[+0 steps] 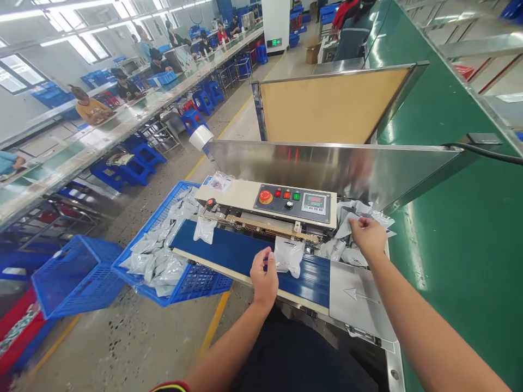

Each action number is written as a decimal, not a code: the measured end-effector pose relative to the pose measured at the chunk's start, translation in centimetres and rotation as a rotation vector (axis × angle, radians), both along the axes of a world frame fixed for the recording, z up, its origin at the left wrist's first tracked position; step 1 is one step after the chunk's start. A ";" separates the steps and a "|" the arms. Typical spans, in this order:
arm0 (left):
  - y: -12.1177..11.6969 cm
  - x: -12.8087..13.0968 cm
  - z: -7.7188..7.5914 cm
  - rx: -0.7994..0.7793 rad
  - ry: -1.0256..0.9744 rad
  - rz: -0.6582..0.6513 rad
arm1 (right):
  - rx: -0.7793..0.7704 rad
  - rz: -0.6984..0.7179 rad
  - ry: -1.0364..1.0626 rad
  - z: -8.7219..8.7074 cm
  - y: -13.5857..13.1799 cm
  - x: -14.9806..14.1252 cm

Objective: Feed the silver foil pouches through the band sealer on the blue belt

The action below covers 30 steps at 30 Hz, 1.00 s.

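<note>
My right hand (370,237) pinches the edge of a silver-grey pouch (345,226) at the pile on the right end of the band sealing machine (241,197). Just left of a puffed white pouch (289,256), my left hand (265,277) hovers over the blue conveyor belt (232,247), its fingers loosely curled with a gap at the thumb. Whether its fingertips touch that pouch is unclear. The white pouch's upper edge sits at the sealing strip. Farther left along the belt hangs another small pouch (205,230).
A blue crate (183,291) heaped with silver pouches (163,250) stands below the belt's left end. Another blue crate (81,277) is beside it. A metal panel (294,163) rises behind the machine; a green table (449,245) lies right. People sit at a long bench far left.
</note>
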<state>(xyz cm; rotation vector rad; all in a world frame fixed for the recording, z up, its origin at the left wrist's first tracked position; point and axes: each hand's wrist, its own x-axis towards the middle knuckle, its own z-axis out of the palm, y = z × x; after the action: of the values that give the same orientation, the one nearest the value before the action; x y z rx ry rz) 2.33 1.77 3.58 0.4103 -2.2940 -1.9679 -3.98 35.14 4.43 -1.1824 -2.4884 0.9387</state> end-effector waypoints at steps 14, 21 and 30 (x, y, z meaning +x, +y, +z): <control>10.0 1.5 2.6 0.032 0.085 -0.748 | -0.481 0.116 0.286 5.4 -10.0 15.2; 9.6 1.1 -0.2 0.163 -0.222 -0.634 | -0.620 0.001 0.172 1.9 -7.8 15.1; 7.6 -3.5 -1.7 0.232 -0.392 -0.339 | -0.686 -0.055 0.108 0.0 -6.0 8.0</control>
<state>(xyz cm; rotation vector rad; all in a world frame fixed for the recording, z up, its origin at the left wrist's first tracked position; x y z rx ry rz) -1.18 9.38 1.88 0.4912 -2.5035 -2.5319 4.00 29.14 4.39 -1.3106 -2.0815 1.8690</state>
